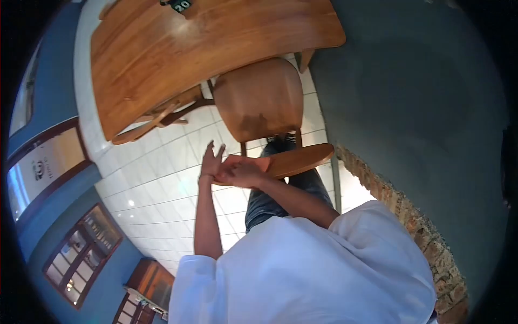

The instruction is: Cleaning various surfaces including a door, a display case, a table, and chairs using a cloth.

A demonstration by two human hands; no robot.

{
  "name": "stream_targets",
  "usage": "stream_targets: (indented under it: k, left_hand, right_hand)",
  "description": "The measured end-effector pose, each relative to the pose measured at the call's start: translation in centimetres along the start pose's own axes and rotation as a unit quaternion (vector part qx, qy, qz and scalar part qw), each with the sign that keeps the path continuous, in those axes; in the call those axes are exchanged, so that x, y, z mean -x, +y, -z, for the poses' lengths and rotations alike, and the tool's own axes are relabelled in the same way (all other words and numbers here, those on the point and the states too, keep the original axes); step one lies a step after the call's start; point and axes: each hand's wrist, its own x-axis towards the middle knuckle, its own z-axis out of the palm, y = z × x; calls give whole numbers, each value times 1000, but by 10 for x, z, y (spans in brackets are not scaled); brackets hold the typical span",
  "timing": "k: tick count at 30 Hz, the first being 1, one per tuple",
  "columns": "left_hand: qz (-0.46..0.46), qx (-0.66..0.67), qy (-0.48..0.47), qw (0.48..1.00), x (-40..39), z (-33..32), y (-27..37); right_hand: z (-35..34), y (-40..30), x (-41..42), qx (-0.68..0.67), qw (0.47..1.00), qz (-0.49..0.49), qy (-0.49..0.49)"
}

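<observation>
A wooden chair stands before me, its backrest crossing in front of my legs and its seat beyond. An orange-red cloth lies over the left part of the backrest. My right hand grips this cloth and presses it against the wood, its fingers partly hidden. At the left end of the backrest is my left hand, fingers spread, with nothing seen in it. Its palm is close to the cloth's edge; whether they touch, I cannot tell.
A wooden table is beyond the chair, bearing a dark number marker. Another wooden chair is tucked under its left side. A dark wall with a rough brick edge rises at right. Pale tiles cover the floor.
</observation>
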Motion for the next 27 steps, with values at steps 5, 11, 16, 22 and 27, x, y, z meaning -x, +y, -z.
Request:
stream_targets:
  k: [5,11,16,22,27]
  left_hand:
    - [41,-195,32,979,43,-20,66]
    - [135,-131,95,978,50,-7,29]
    - [134,-98,138,976,50,-14,34]
    - [122,-84,163,976,46,-19,34]
    - [109,-72,141,981,45,-18,35]
  right_hand:
    - [8,164,3,94,989,12,110]
    - [124,173,124,240,920,-311,1]
    - [100,164,131,260,911,-288,141]
    - [30,102,43,95,983,-136,81]
    - [40,41,2,59,987,-150,29]
